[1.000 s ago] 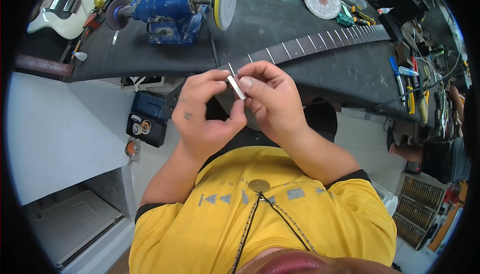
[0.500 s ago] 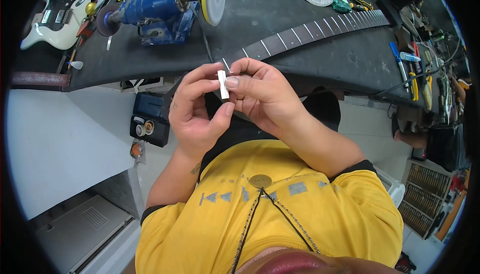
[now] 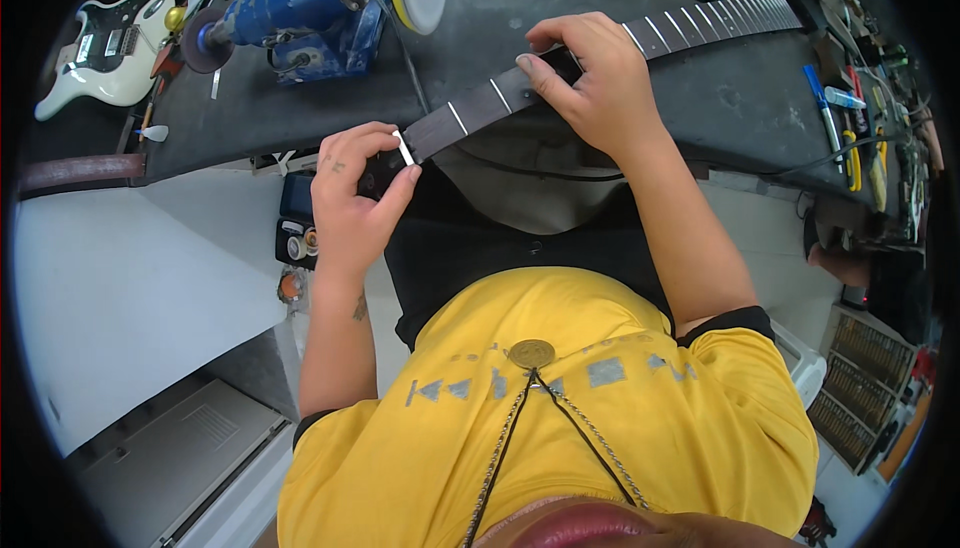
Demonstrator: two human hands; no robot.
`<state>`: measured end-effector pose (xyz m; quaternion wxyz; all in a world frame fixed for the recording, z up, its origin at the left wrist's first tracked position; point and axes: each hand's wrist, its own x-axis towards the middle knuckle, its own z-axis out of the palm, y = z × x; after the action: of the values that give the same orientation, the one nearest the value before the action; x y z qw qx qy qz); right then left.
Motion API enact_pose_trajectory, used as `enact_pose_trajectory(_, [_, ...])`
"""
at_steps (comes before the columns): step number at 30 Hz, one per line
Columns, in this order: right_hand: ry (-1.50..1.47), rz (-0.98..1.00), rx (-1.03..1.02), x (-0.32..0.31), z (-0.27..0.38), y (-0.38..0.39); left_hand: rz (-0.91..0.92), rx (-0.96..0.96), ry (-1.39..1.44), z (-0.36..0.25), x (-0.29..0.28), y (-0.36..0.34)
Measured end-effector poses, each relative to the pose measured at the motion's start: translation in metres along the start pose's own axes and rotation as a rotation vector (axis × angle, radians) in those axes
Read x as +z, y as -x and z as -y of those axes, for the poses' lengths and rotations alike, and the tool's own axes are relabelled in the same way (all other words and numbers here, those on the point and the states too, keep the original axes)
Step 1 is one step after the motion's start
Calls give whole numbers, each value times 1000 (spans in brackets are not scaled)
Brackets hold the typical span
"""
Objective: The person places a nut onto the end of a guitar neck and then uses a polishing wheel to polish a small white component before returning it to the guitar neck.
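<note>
A guitar neck [image 3: 475, 112] with a dark fretboard and silver frets slants across the bench's front edge. At its near left end, the small white guitar nut [image 3: 403, 148] lies crosswise against the end of the fretboard. My left hand [image 3: 355, 188] is closed there, its index fingertip and thumb at the nut's two ends and the other fingers around the headstock end, which they mostly hide. Further up, my right hand [image 3: 600, 83] grips the neck, thumb on the near side and fingers over the far edge.
A blue bench grinder [image 3: 300, 23] with a buffing wheel stands at the back left, close to the neck. Beyond it lies a white guitar body [image 3: 115, 48]. Pens, pliers and other tools crowd the bench's right side. A black cable [image 3: 540, 173] hangs below the neck.
Both hands held the white nut in front of the bench. Now my left hand has it at the neck's end, and my right hand has moved up and right onto the neck.
</note>
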<state>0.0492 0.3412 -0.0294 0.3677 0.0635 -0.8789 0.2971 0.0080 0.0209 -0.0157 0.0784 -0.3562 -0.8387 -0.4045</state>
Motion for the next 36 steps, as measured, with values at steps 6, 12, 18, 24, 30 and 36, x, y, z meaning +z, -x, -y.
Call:
enact_pose_trajectory(6, [98, 61, -40, -1, 0, 0, -2, -22, -6, 0, 9, -1])
enact_pose_trajectory(12, [91, 108, -1, -5, 8, -4, 11, 28, -5, 5, 11, -2])
enact_pose_trajectory(18, [21, 136, 35, -12, 16, -11, 18, 38, -15, 5, 15, -4])
enact_pose_trajectory(24, [26, 148, 20, -8, 10, -10, 22, 74, -8, 10, 16, -6])
enact_pose_trajectory(30, [60, 202, 65, -11, 15, -12, 39, 77, -3, 10, 14, -7])
enact_pose_trajectory(36, [48, 158, 16, -8, 12, -11, 4, 108, 4, 13, 17, -9])
